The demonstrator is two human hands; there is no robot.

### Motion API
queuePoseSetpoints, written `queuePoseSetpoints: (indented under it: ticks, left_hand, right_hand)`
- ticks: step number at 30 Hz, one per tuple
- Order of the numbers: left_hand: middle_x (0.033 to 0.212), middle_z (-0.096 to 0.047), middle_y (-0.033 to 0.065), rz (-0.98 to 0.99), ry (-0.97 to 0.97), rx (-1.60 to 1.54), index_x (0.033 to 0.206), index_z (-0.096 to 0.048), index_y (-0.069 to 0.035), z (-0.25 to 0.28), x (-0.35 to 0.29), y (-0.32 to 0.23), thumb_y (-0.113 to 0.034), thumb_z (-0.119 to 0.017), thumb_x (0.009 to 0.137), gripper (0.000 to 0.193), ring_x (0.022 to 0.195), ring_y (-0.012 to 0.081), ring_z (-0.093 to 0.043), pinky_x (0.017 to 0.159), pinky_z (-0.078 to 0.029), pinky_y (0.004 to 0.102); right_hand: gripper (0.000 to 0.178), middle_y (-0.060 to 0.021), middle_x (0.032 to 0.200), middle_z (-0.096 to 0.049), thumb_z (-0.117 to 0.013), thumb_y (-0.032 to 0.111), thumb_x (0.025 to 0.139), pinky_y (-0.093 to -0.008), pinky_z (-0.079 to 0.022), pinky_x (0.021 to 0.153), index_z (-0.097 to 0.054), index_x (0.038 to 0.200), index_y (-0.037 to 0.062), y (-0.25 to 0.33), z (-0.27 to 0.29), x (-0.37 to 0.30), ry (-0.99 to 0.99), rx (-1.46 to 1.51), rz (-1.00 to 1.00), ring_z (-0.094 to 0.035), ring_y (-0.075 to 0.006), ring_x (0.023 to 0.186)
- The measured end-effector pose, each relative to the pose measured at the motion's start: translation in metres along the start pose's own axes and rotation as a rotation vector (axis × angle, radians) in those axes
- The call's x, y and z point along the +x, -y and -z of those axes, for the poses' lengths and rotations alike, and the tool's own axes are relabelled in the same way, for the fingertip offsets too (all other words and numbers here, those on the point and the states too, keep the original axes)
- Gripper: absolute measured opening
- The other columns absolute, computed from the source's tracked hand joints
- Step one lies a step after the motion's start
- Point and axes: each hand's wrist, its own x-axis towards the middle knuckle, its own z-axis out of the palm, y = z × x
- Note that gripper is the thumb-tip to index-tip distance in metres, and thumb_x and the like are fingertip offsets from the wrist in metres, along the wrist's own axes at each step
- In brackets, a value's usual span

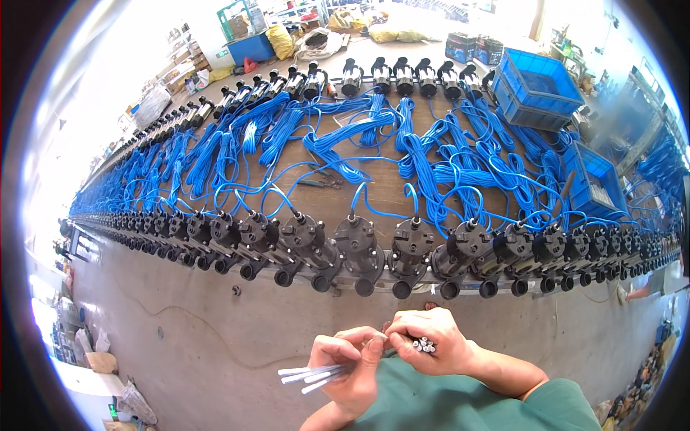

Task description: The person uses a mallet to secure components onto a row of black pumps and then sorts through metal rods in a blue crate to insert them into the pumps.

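Note:
Both hands meet in front of my green shirt, fingertips close together or touching. My left hand (352, 365) is closed round several thin pale rods (309, 376), whose straight ends stick out to the left. In my right hand (440, 332) is a bundle of silver rods with round ends (424, 345), which face me between the curled fingers. Whether anything passes between the two hands' fingertips is too small to tell. Just beyond the hands stands a row of black pumps (357, 244) along the near table edge, blue cables rising from their tops.
Coiled blue cables (428, 176) cover much of the brown table (302, 192), where pliers (321, 181) lie. More pumps (404, 75) line its far edge. Blue crates (539, 80) are stacked at the far right, with another blue crate (595, 179) nearer. Grey floor (215, 316) lies below.

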Motion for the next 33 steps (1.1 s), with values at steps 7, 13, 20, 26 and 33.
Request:
queuePoseSetpoints:
  ticks: [7, 13, 20, 26, 33]
  left_hand:
    - [0.087, -0.066, 0.0234, -0.008, -0.046, 0.090, 0.093, -0.040, -0.004, -0.004, 0.002, -0.003, 0.011, -0.072, 0.087, 0.036, 0.069, 0.0173, -0.063, 0.063, -0.050, 0.0245]
    - [0.088, -0.066, 0.0239, -0.095, -0.014, 0.188, 0.092, -0.039, -0.005, 0.001, 0.000, 0.008, 0.012, -0.072, 0.087, 0.037, 0.067, 0.0167, -0.062, 0.059, -0.047, 0.0240]
    - [0.098, -0.068, 0.0247, -0.126, -0.031, -0.004, 0.097, -0.040, -0.004, 0.006, -0.006, 0.024, 0.014, -0.069, 0.088, 0.035, 0.079, 0.0233, -0.071, 0.065, -0.058, 0.0309]
    - [0.097, -0.067, 0.0243, -0.138, -0.021, -0.041, 0.097, -0.039, -0.005, 0.005, -0.001, 0.027, 0.016, -0.068, 0.087, 0.036, 0.078, 0.0234, -0.070, 0.064, -0.058, 0.0318]
    - [0.092, -0.060, 0.0164, -0.192, -0.049, 0.000, 0.096, -0.036, -0.008, -0.005, -0.002, 0.031, 0.007, -0.067, 0.092, 0.035, 0.069, 0.0140, -0.059, 0.057, -0.048, 0.0232]
  right_hand:
    - [0.008, -0.0106, 0.076, -0.064, -0.068, 0.001, 0.085, -0.0341, -0.049, 0.054, -0.065, 0.092, -0.0003, 0.001, 0.003, 0.001, 0.061, -0.030, -0.055, -0.063, -0.0269, 0.062]
    - [0.007, -0.0107, 0.074, -0.065, -0.066, -0.005, 0.082, -0.0316, -0.048, 0.052, -0.065, 0.089, -0.0021, -0.005, -0.003, 0.002, 0.012, -0.022, -0.034, -0.062, -0.0235, 0.059]
    - [0.008, -0.0104, 0.078, -0.064, -0.068, 0.000, 0.083, -0.0350, -0.050, 0.056, -0.066, 0.091, -0.0001, -0.003, -0.007, 0.000, -0.046, -0.018, -0.073, -0.063, -0.0278, 0.064]
    - [0.010, -0.0102, 0.078, -0.064, -0.070, 0.002, 0.083, -0.0347, -0.049, 0.053, -0.065, 0.091, 0.0002, -0.004, -0.002, 0.000, -0.036, -0.028, -0.039, -0.063, -0.0266, 0.062]
    - [0.012, -0.0097, 0.077, -0.063, -0.070, 0.001, 0.082, -0.0340, -0.050, 0.053, -0.065, 0.093, 0.0006, -0.003, -0.005, -0.001, -0.063, -0.025, -0.028, -0.063, -0.0262, 0.061]
